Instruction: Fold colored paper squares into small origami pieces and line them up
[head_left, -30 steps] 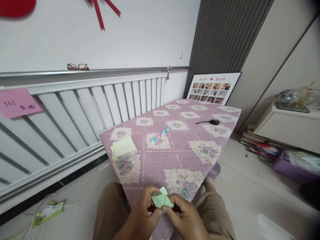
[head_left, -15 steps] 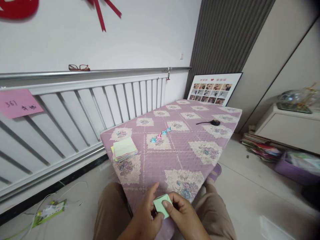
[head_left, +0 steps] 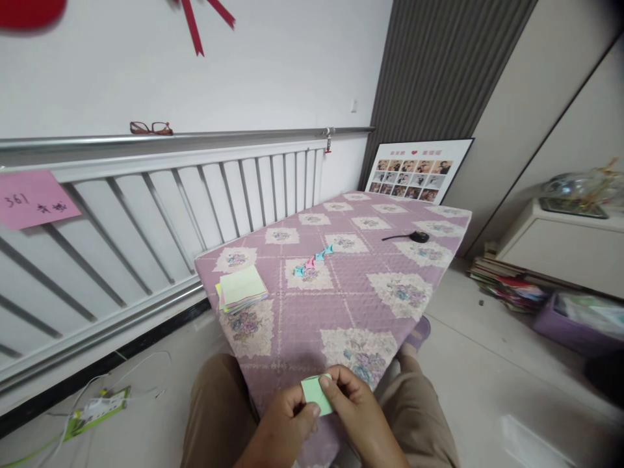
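Observation:
A small folded square of green paper (head_left: pixel 316 395) is held between my two hands, just over the near corner of the table. My left hand (head_left: pixel 287 416) pinches its left and lower edge, thumb on the front and fingers curled behind. On the right side, my right hand (head_left: pixel 353 406) grips the upper edge with the thumb laid across its face. Farther up the cloth, several small folded paper pieces, blue (head_left: pixel 299 271) and pink (head_left: pixel 310 262), lie in a slanting row. A stack of paper sheets (head_left: pixel 242 286), pale yellow-green on top, rests at the table's left edge.
A purple flowered cloth (head_left: pixel 302 325) covers the table. A black coiled strap-like item (head_left: pixel 419 237) lies toward the far right. Along the left runs a white radiator (head_left: pixel 219 195), with glasses (head_left: pixel 151 128) on the pipe above. A power strip (head_left: pixel 100 409) with cables sits on the floor.
The fingers of my left hand, raised and spread before, have curled in behind the green paper. The paper has turned slightly and now shows flatter.

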Available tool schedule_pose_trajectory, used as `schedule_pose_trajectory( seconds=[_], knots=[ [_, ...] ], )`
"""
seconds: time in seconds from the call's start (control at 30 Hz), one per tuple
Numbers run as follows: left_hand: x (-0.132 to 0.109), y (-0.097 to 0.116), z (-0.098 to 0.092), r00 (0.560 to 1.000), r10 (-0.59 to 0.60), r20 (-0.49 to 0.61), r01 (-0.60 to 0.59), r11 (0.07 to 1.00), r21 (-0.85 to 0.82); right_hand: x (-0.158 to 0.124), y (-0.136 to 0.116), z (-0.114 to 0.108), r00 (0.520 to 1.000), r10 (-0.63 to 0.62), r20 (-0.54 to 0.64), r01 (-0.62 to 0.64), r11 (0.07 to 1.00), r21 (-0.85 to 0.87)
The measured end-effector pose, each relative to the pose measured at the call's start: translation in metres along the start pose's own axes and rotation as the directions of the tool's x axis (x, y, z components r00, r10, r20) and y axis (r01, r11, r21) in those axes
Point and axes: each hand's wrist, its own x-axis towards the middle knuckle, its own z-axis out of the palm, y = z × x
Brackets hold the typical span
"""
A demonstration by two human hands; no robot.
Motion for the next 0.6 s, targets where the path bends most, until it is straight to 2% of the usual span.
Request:
schedule_pose_trajectory(
  seconds=[0.3, 0.43, 0.6],
  knots=[
    [0.004, -0.002, -0.001, 1.0, 0.004, 0.01, -0.004, 0.999, 0.033, 0.008, 0.01, 0.0, 0.999, 0.034, -0.032, -0.033, 0.999, 0.011],
    [0.009, -0.011, -0.001, 0.998, -0.053, 0.015, 0.052, 0.998, 0.039, 0.014, 0.009, -0.002, 0.999, 0.034, 0.013, -0.032, 0.996, -0.089],
    [0.016, -0.018, -0.004, 1.0, -0.008, 0.02, 0.008, 1.0, 0.024, 0.022, 0.014, 0.001, 0.999, 0.035, -0.028, -0.038, 0.991, -0.129]
  ],
)
